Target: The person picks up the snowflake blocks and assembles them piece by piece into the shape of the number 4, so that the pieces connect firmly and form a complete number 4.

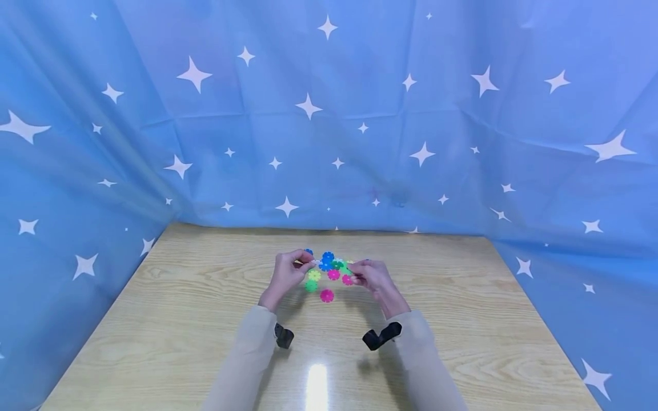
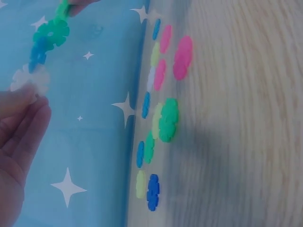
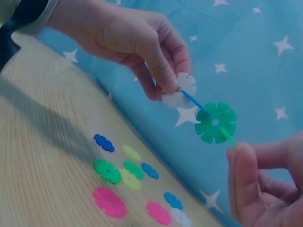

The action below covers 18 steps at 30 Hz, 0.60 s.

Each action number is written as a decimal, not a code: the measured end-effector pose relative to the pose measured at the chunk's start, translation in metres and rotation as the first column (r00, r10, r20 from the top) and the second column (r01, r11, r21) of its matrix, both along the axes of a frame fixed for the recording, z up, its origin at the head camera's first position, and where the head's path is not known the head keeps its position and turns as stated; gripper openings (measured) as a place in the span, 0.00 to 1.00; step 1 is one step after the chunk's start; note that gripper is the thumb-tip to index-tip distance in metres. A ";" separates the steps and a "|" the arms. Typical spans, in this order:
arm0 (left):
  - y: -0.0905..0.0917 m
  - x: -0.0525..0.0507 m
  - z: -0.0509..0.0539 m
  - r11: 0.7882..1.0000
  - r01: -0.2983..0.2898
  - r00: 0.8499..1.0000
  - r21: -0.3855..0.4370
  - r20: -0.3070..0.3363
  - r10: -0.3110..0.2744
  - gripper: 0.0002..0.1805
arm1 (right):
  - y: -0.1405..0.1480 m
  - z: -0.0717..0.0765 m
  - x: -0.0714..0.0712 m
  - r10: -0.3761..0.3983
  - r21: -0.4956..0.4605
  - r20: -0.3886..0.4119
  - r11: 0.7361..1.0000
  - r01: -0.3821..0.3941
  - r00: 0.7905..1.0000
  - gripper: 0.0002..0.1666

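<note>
A short chain of slotted snowflake discs is held up between both hands, above the table. Thumb and fingers of my left hand (image 1: pixel 288 274) pinch the white disc (image 3: pixel 185 85) at one end. From it runs a blue disc (image 3: pixel 193 100), seen edge-on, slotted into a green disc (image 3: pixel 204 128). A light green disc (image 3: pixel 228 136), also edge-on, joins the green one's other side, and my right hand (image 1: pixel 377 281) pinches it. In the right wrist view, the right fingers hide part of that light green disc.
Loose discs lie on the wooden table (image 1: pixel 462 319) below the hands: pink (image 1: pixel 327 295), green (image 3: pixel 108 171), yellow (image 3: pixel 131 152), dark blue (image 3: pixel 104 143), light blue (image 3: pixel 173 200) and white (image 3: pixel 181 217). A blue star-patterned curtain (image 1: pixel 360 142) hangs behind the table and at its sides.
</note>
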State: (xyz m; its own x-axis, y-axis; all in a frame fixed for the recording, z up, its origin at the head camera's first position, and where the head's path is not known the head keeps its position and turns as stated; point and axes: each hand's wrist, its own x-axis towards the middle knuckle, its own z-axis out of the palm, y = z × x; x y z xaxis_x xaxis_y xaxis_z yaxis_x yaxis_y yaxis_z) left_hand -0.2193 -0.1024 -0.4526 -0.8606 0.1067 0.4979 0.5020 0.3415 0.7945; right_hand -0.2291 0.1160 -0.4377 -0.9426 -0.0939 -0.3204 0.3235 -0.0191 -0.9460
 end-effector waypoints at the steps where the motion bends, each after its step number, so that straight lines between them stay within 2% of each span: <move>1: 0.000 0.000 0.000 1.000 -0.002 1.000 0.000 -0.001 0.002 0.03 | 0.001 0.000 0.000 0.004 -0.001 -0.001 1.000 -0.004 1.000 0.13; 8: 0.001 0.001 0.004 1.000 -0.006 1.000 -0.019 -0.009 0.006 0.03 | -0.003 -0.001 0.001 0.007 0.056 -0.016 0.998 -0.006 1.000 0.14; 13: -0.001 0.001 0.004 0.999 -0.006 1.000 -0.031 -0.010 0.006 0.02 | -0.005 -0.001 0.001 0.000 0.049 -0.006 0.999 0.000 1.000 0.14; 15: -0.001 0.003 0.004 0.999 -0.015 1.000 -0.028 0.003 0.015 0.03 | -0.005 -0.001 0.000 0.005 0.045 -0.004 0.999 -0.005 1.000 0.14; 18: 0.001 0.012 0.010 1.000 -0.025 0.999 0.008 0.023 0.025 0.02 | -0.004 0.001 -0.002 0.013 0.039 -0.012 0.999 -0.013 1.000 0.14</move>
State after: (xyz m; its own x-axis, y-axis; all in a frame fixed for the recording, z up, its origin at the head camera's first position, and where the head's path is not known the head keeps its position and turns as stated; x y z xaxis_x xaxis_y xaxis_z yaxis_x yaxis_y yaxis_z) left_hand -0.2077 -0.1013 -0.4424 -0.8744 0.0808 0.4784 0.4746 0.3474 0.8087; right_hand -0.2313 0.1120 -0.4368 -0.9451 -0.0940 -0.3130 0.3123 0.0224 -0.9497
